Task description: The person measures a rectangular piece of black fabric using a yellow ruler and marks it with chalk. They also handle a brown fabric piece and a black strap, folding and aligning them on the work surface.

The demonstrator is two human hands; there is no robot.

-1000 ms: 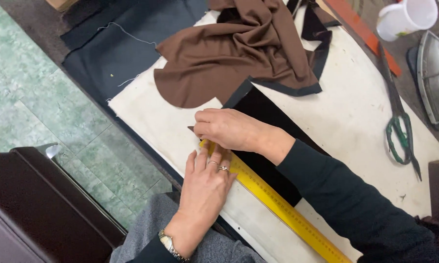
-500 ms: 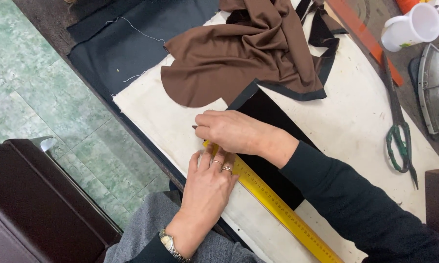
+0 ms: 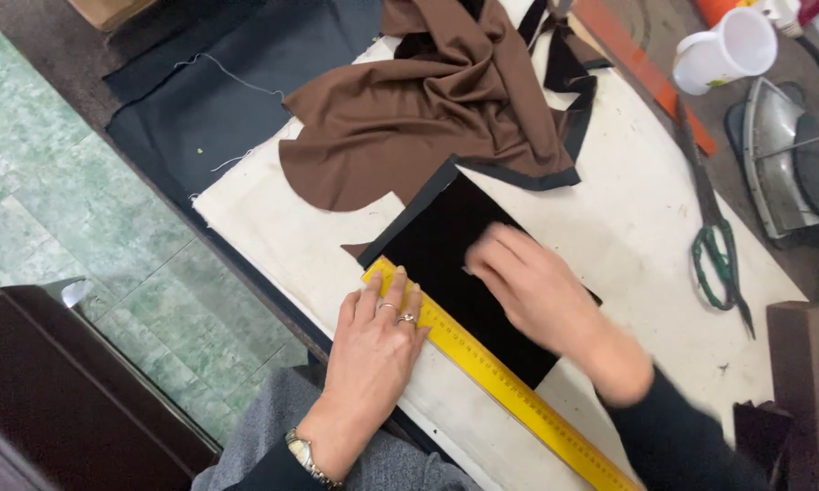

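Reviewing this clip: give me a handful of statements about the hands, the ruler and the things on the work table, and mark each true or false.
1. The left hand lies flat on the yellow ruler. True.
2. The right hand holds the scissors. False: the green-handled scissors lie apart on the white table cover, and the right hand is over the black fabric piece.
3. The brown cloth lies bunched beyond the black fabric piece. True.
4. The ruler runs along an edge of the black fabric piece. True.
5. The white cup stands between the two hands. False: it sits at the far right corner, away from both.
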